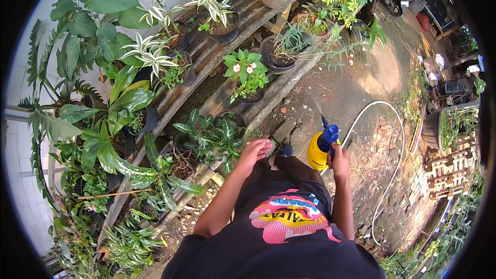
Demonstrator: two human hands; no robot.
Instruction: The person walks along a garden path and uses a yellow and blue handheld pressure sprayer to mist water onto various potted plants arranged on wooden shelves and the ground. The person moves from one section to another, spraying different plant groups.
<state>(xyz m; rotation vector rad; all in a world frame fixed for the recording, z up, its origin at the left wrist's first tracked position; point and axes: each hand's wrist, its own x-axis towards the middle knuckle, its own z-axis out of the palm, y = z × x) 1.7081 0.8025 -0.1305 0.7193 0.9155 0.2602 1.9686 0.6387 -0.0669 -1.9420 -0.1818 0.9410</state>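
My right hand [340, 161] is wrapped around the handle of a yellow pump sprayer [314, 151] with a blue top. From its dark nozzle [324, 120] a fine spray comes out, away from me. Holding nothing, my left hand [254, 155] hovers by my thigh with the fingers apart from the thumb. Nearest to it is a potted plant with pale-veined, arrow-shaped leaves [228, 135]. Beyond that, a plant with pink-white flowers [246, 70] stands in a dark pot on a low ledge.
A corrugated shelf [201, 60] carries several potted plants along a white wall [29, 166]. Variegated plants [149, 56] lean over its edge. A pale hose [402, 124] curves across the ground on the right. Farther right are a large planter [432, 130] and a stack of wooden pieces [445, 174].
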